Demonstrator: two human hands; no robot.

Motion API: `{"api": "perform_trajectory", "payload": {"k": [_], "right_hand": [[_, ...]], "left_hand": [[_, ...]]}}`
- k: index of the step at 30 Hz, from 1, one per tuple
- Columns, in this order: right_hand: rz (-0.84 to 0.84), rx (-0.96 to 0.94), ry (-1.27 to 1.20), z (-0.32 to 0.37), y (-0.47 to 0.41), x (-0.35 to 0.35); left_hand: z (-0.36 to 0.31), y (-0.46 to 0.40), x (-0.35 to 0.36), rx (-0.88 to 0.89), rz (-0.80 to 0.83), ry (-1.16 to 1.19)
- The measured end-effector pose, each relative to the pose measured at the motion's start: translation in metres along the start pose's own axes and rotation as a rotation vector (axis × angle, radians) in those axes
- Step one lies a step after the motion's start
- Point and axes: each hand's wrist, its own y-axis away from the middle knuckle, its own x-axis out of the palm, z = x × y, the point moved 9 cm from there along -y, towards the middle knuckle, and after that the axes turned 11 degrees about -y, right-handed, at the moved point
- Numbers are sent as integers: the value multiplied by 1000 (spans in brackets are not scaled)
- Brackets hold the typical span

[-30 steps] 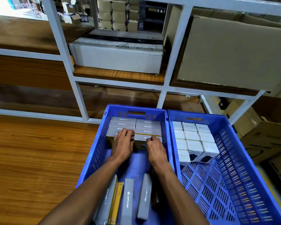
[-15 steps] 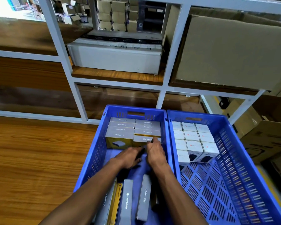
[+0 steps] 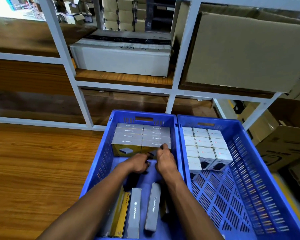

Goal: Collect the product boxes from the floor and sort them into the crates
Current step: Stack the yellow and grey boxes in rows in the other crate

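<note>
Both your hands are inside the left crate, just near of the grey boxes stacked in two columns against its far wall. Your right hand has fingertips on the top edge of the nearest right-column box, fingers curled; your left hand is loosely curled low beside it, grip unclear. Three loose boxes stand at the near end; white boxes fill the right crate's far end.
</note>
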Motion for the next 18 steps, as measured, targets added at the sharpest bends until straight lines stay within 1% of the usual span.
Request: {"api": "perform_trajectory", "payload": {"k": [2, 4, 6, 8, 10, 13, 14, 16, 18], "right_hand": [[21, 5, 34, 0, 0, -3], [55, -39, 115, 7, 1, -3], [96, -42, 137, 10, 1, -1], [160, -1, 154, 6, 0, 5], [224, 46, 140, 1, 3, 13], [241, 63, 153, 0, 5, 18], [238, 62, 161, 0, 6, 18], [237, 67, 163, -1, 7, 18], [241, 69, 158, -1, 8, 19]], "left_hand": [[0, 11, -13, -8, 8, 23], [-4, 26, -24, 10, 25, 62], [-12, 44, -31, 38, 48, 41], [-22, 64, -35, 60, 82, -10], [-27, 81, -32, 41, 146, -89], [-19, 102, -15, -80, 278, -367], [-18, 105, -7, -110, 313, -422], [-20, 109, 0, -128, 323, -453], [-23, 109, 0, -128, 285, -437]]}}
